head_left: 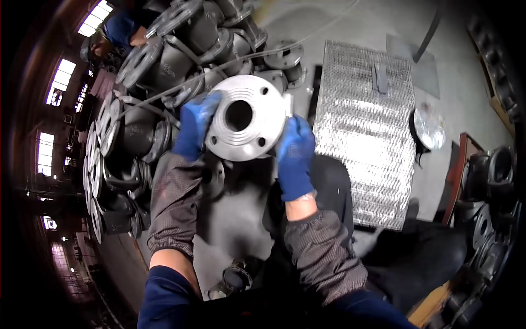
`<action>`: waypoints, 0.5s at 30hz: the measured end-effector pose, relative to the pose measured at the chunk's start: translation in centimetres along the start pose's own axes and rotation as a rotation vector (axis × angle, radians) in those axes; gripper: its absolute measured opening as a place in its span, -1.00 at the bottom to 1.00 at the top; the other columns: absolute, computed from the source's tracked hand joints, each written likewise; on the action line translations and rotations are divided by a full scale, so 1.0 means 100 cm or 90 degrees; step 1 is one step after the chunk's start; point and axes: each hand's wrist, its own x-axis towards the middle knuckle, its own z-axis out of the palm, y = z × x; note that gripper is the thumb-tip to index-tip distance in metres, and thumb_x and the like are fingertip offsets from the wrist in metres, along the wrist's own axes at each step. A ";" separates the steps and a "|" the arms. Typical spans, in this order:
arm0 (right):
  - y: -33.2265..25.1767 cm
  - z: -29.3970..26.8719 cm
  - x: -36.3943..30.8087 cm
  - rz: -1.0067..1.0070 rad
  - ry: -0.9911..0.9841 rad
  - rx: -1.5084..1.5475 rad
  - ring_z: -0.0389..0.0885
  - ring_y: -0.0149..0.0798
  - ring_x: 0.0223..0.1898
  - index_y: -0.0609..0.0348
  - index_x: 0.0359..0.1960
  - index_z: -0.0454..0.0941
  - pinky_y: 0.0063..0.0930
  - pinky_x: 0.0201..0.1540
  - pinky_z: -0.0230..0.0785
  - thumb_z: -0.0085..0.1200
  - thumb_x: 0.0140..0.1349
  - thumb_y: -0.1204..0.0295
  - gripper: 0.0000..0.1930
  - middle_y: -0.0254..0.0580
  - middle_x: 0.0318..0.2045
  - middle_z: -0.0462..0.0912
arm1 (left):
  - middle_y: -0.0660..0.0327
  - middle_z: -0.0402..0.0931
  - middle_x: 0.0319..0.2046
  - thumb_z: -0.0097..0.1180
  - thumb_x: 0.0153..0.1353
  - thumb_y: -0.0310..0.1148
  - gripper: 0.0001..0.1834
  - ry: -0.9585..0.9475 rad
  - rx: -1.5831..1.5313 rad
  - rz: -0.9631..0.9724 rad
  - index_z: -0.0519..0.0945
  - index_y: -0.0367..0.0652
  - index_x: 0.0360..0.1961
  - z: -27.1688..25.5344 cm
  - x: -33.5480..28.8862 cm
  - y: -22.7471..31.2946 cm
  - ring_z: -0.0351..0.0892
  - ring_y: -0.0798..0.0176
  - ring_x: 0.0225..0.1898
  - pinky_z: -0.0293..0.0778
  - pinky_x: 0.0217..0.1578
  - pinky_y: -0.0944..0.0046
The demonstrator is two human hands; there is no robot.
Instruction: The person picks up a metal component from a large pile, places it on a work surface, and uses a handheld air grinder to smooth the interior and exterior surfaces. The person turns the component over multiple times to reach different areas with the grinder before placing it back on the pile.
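Both of my hands wear blue gloves and hold up one grey flanged casting [265, 123], which looks like a valve body. Its round machined flange faces up, with a dark bore in the middle and several bolt holes around the rim. My left hand [194, 127] grips the flange's left edge. My right hand [296, 151] is closed around the right side, with its fingertips partly behind the part. The casting's lower body is mostly hidden under the flange. Below it, near my left forearm, another flanged part [217, 178] shows in part.
Many dark flanged castings [131, 134] are piled at the left. A thin cable [241, 59] crosses over them. To my right lies a silver foil-covered surface [364, 123] with a grey strip [379, 78] on it. More castings [496, 170] stand far right. Another person's blue sleeve [121, 28] shows top left.
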 end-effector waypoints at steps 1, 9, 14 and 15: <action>0.015 -0.004 0.016 0.001 0.030 0.114 0.47 -0.38 -0.28 0.40 -0.11 0.46 -0.51 -0.21 0.37 -0.13 0.29 0.38 -0.70 -0.17 -0.27 0.57 | 0.10 0.60 -0.38 0.05 0.21 -0.30 -0.71 -0.035 0.095 0.108 0.57 -0.35 -0.21 0.014 0.023 -0.001 0.57 0.28 -0.38 0.48 -0.37 0.34; 0.038 -0.041 0.078 -0.010 0.292 0.454 0.48 -0.22 -0.07 0.33 0.18 0.26 -0.41 0.05 0.28 -0.23 0.26 0.60 -0.59 -0.03 0.01 0.46 | -0.03 0.58 -0.19 0.21 0.02 -0.10 -0.47 -0.192 0.072 0.166 0.53 -0.24 -0.05 0.186 0.135 0.001 0.58 0.13 -0.17 0.44 -0.11 0.25; 0.038 -0.052 0.082 0.056 0.356 0.456 0.50 -0.18 -0.11 0.16 0.19 0.23 -0.36 -0.17 0.45 -0.23 0.19 0.56 -0.53 -0.10 -0.01 0.45 | -0.08 0.51 -0.07 0.10 0.03 -0.01 -0.35 -0.234 0.368 0.174 0.40 -0.12 0.12 0.231 0.114 0.031 0.50 -0.06 -0.02 0.39 0.01 0.13; 0.033 -0.057 0.082 0.085 0.334 0.508 0.53 -0.15 -0.15 0.10 0.18 0.23 -0.33 -0.25 0.51 -0.26 0.18 0.56 -0.53 -0.12 -0.02 0.46 | -0.10 0.48 -0.03 0.05 0.05 0.04 -0.33 -0.261 0.405 0.212 0.38 -0.13 0.14 0.233 0.109 0.038 0.47 -0.09 0.01 0.37 0.03 0.12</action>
